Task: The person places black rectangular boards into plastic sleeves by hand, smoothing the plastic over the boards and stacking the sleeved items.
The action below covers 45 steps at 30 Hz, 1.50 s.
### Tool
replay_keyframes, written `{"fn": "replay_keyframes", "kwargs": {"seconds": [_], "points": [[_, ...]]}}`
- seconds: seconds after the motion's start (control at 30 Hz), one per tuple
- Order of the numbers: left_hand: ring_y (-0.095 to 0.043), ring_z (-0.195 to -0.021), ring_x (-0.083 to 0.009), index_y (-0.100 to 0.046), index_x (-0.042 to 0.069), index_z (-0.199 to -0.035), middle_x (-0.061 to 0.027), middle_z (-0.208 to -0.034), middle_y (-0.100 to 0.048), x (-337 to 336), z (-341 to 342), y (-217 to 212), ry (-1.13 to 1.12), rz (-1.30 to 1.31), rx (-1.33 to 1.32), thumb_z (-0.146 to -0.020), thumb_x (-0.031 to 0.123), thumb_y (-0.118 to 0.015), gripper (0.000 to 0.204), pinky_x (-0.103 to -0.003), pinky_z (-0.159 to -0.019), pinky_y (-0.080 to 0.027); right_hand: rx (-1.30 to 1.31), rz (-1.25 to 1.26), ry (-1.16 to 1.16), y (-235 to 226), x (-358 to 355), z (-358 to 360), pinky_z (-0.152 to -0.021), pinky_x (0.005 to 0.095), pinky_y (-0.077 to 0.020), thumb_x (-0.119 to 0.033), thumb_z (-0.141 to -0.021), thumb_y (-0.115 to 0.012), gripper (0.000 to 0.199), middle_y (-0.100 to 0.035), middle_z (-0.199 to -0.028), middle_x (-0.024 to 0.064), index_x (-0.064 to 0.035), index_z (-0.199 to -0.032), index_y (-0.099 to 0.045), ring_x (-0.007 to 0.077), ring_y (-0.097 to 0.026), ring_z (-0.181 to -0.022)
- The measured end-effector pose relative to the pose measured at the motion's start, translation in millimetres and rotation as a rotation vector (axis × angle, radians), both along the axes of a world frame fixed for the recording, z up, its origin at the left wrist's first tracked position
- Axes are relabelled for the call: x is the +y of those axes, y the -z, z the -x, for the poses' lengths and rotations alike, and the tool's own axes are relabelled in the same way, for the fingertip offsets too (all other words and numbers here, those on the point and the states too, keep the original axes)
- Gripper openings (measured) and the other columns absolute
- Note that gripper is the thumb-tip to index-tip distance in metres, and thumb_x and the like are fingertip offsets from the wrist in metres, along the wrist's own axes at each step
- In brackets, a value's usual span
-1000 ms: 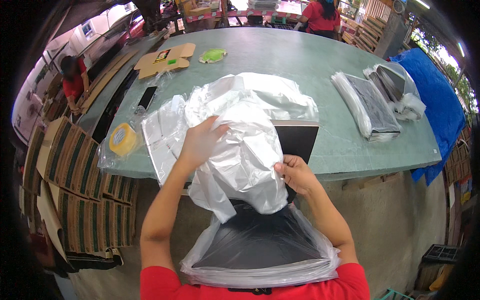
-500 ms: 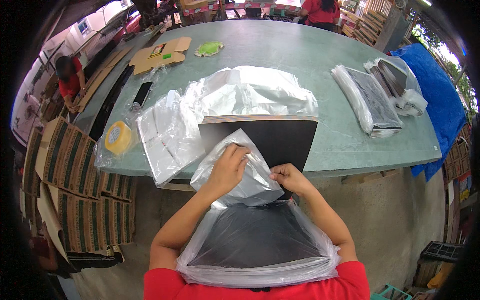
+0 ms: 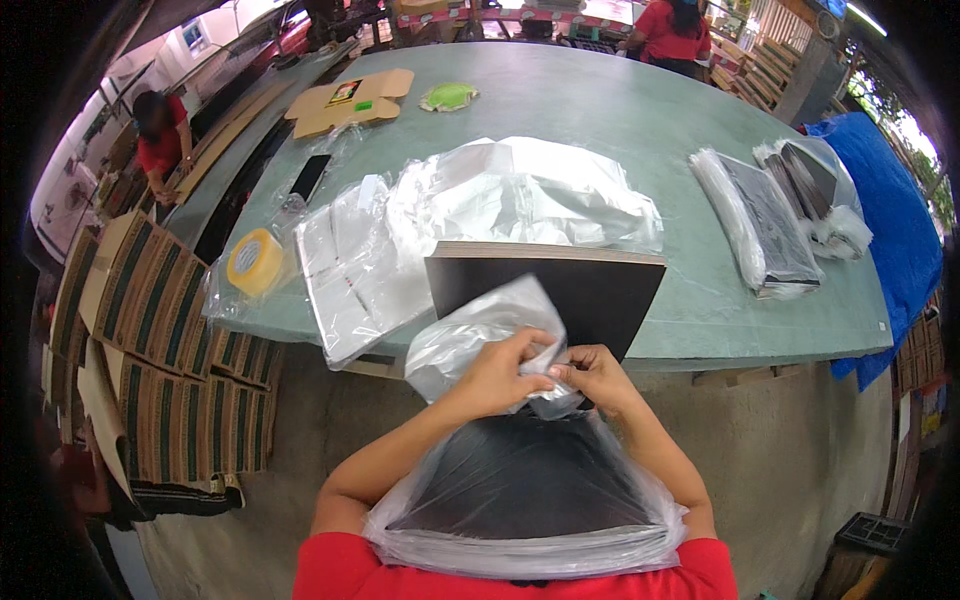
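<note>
A thick stack of black sheets or boards [image 3: 600, 300] stands tilted at the near edge of the table. In front of it is a thin, clear plastic bag [image 3: 465, 325], crumpled and lifted at one corner. My left hand [image 3: 508, 372] is closed on the bag's film. Close beside it, my right hand [image 3: 598, 380] pinches the same film between thumb and fingers. Against my body rests a black, plastic-covered bundle [image 3: 510, 480], its film bunched along the lower edge. Behind the stack lie loose clear plastic bags [image 3: 530, 190] in a shiny heap.
On the green table [image 3: 560, 90] lie a tape roll [image 3: 255, 262], a phone [image 3: 310, 177], flat plastic packs [image 3: 345, 280], cut cardboard [image 3: 350, 103], a green pad [image 3: 449, 97] and wrapped black bundles [image 3: 765, 220]. Cartons [image 3: 150, 300] are stacked at left. Two people work farther off.
My hands have come closer together, gathering the bag's film between them. My left hand moved down and to the right. The whole view has shifted slightly.
</note>
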<state>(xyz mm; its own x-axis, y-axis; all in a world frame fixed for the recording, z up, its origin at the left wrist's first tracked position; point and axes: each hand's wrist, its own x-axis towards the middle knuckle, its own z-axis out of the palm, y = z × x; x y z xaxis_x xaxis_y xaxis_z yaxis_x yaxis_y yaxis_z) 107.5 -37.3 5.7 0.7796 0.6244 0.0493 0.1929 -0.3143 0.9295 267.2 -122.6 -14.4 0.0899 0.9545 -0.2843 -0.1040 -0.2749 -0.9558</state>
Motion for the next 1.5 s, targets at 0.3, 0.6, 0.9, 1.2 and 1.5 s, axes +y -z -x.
{"fn": "replay_keyframes", "kwargs": {"seconds": [0.3,0.6,0.9,1.2,1.5], "points": [[-0.049,-0.082,-0.0272,-0.056,0.002,-0.088,-0.0129,-0.084,-0.051,32.0,222.9,126.0,-0.695,-0.201,0.315,-0.073,0.006,-0.048,0.017,-0.037,-0.074,-0.038,0.766,-0.24,0.366,2.7,-32.8,-67.5,-0.066,0.0238,-0.0454,-0.012,-0.08,-0.054,0.011,-0.059,-0.081,0.0045,-0.002,-0.084,-0.054,0.0119,-0.056,-0.071],[-0.055,-0.068,-0.0155,-0.056,0.0,-0.074,-0.0091,-0.075,-0.059,33.9,148.6,-29.0,-0.974,-0.369,-0.361,-0.067,-0.001,-0.047,0.011,-0.028,-0.063,-0.045,0.365,-0.192,-0.001,-49.9,-13.4,-22.1,-0.059,0.0238,-0.0456,-0.01,-0.076,-0.059,0.011,-0.059,-0.076,0.0064,-0.0003,-0.079,-0.055,0.0125,-0.056,-0.067],[-0.05,-0.055,-0.0104,-0.059,0.004,-0.071,-0.004,-0.059,-0.055,-17.3,21.6,-53.2,0.032,0.002,-0.074,-0.073,0.023,-0.061,0.019,-0.025,-0.053,-0.041,0.524,-0.13,0.174,-54.6,8.6,49.6,-0.043,0.0208,-0.0347,-0.03,-0.077,-0.059,0.029,-0.049,-0.055,-0.0015,-0.009,-0.061,-0.047,0.0054,-0.042,-0.047],[-0.058,-0.067,-0.0207,-0.055,0.002,-0.084,-0.0097,-0.072,-0.06,37.3,105.8,-87.0,-0.761,-0.334,-0.048,-0.076,0.015,-0.057,0.015,-0.032,-0.062,-0.044,0.331,-0.104,0.086,-72.8,-8.5,20.0,-0.05,0.0226,-0.0413,-0.017,-0.081,-0.055,0.019,-0.048,-0.053,0.0016,-0.0042,-0.067,-0.055,0.01,-0.048,-0.051],[-0.047,-0.056,-0.0064,-0.057,0.001,-0.078,-0.0044,-0.058,-0.053,-16.8,25.5,-97.6,0.011,0.118,-0.22,-0.081,0.03,-0.054,0.029,-0.027,-0.052,-0.04,-0.34,-0.493,0.0,-107.9,-5.2,13.7,-0.08,0.0312,-0.0393,-0.019,-0.071,-0.064,0.039,-0.054,-0.096,0.0097,-0.0007,-0.102,-0.049,0.0169,-0.052,-0.09]]}}
